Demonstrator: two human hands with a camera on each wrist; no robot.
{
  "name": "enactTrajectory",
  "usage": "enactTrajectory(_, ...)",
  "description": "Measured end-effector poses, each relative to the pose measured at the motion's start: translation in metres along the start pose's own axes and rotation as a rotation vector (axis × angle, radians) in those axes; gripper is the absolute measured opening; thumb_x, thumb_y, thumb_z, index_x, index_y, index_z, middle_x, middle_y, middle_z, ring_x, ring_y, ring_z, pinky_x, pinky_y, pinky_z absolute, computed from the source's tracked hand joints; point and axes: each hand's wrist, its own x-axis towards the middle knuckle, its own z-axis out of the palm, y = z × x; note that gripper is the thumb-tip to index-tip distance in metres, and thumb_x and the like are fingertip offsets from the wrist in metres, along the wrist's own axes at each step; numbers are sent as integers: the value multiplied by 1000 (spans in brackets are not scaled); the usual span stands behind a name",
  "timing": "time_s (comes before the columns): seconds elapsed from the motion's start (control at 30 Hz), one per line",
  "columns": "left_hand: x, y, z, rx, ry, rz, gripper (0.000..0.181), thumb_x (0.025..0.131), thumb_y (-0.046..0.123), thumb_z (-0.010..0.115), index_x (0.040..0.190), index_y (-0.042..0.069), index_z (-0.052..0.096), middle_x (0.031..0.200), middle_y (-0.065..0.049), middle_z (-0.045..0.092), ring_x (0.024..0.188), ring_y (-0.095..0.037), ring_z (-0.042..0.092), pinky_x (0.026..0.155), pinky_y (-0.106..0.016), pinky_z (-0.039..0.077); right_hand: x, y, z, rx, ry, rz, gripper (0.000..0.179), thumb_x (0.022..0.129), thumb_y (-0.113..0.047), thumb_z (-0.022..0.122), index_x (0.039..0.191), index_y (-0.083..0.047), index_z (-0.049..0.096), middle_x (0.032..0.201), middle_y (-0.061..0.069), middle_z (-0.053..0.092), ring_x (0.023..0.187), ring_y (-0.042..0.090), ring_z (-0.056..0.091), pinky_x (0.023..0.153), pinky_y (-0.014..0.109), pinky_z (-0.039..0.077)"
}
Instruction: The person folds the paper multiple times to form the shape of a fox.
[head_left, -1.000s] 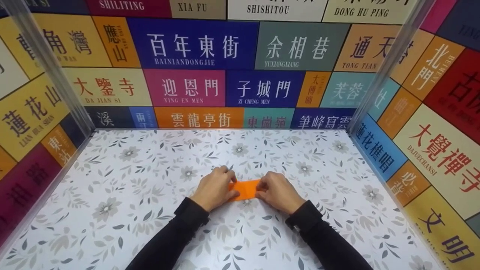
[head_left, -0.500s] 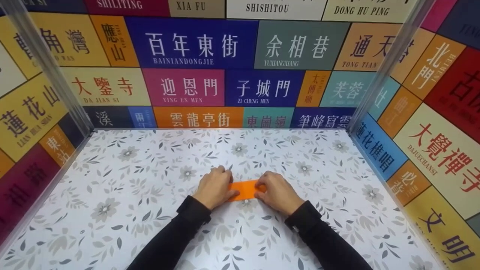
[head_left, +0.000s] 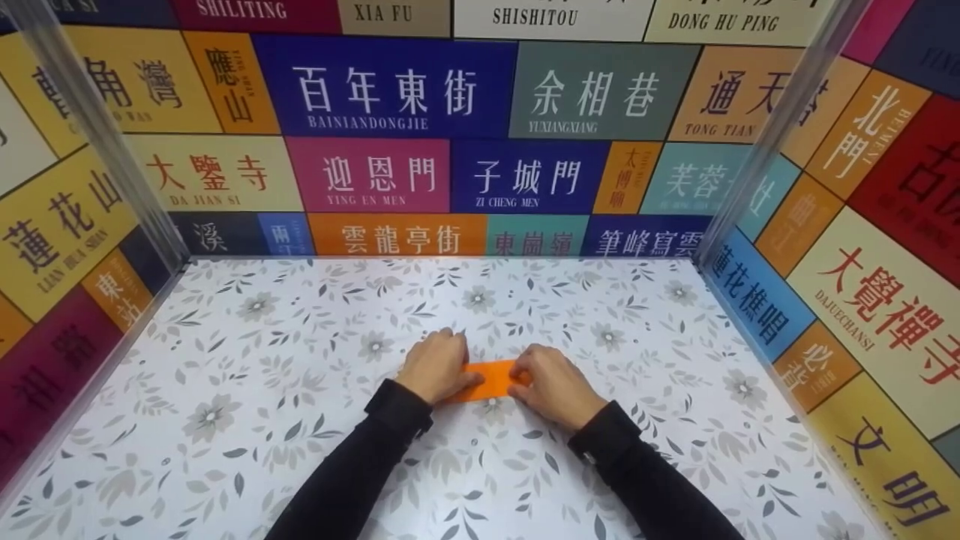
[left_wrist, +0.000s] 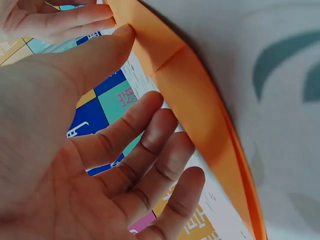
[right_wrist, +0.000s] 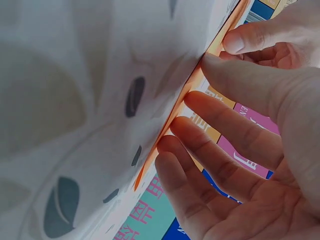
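Note:
A folded strip of orange paper (head_left: 495, 380) lies between the two hands on the table. My left hand (head_left: 435, 366) is at its left end, the thumb reaching over the paper and the other fingers bent along the far side. At the other end, my right hand (head_left: 559, 384) pinches the paper with thumb and fingertips. In the left wrist view a crease crosses the orange paper (left_wrist: 202, 105), and its layers stand slightly apart at the lower end. The orange paper (right_wrist: 172, 117) shows only as a thin edge in the right wrist view, right at the fingertips.
The table (head_left: 315, 442) wears a white cover with grey flowers and leaves. Panels of coloured signs (head_left: 386, 86) rise at the back and both sides, with clear corner strips (head_left: 739, 165) where they meet.
My left hand has slid a little to the right, its thumb now farther over the orange paper. The right hand stays nearly in place.

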Motion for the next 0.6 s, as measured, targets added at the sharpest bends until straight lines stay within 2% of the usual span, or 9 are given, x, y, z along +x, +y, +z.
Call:
enactTrajectory(0.2, 7, 0, 3, -14, -18, -33, 38, 95, 39, 99, 91, 8, 78, 92, -6, 66, 78, -23, 60, 73, -40, 54, -1, 0, 0, 9, -12, 1, 18, 95, -14, 95, 109, -4, 89, 107, 10, 79, 96, 25, 71, 89, 47, 63)
enactTrajectory(0.37, 10, 0, 4, 7, -4, -19, 42, 94, 41, 100, 86, 7, 76, 88, -6, 65, 74, -23, 59, 70, -41, 52, -1, 0, -1, -5, -3, -24, 18, 95, -12, 95, 108, -2, 89, 107, 12, 79, 97, 28, 72, 89, 49, 64)
enactTrajectory(0.6, 10, -1, 5, -42, -5, -15, 38, 95, 36, 99, 94, 8, 73, 86, -5, 69, 73, -21, 60, 69, -38, 51, -1, 0, -2, -7, 0, -36, 17, 95, -11, 95, 108, -2, 89, 107, 13, 80, 96, 28, 73, 88, 48, 64)
